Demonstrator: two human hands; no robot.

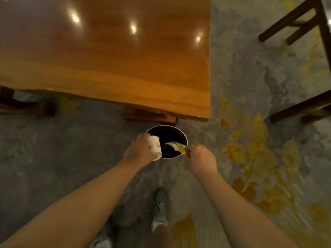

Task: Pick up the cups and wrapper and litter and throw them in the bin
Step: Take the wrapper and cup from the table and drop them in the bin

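Observation:
A round bin (176, 129) with a dark inside stands on the floor just past the table's near corner. My left hand (138, 150) grips a white paper cup (155, 147) with a red logo, held tilted over the bin's left rim. My right hand (199, 156) pinches a yellow and white wrapper (176, 146) by one end. The wrapper reaches out over the bin's opening from the right side. Both arms stretch forward and down toward the bin.
A large glossy wooden table (107, 59) fills the upper left, with its legs (150, 116) close behind the bin. Dark wooden chair frames (304, 24) stand at the right. The carpet is grey with yellow patches. My shoes (160, 210) are below the bin.

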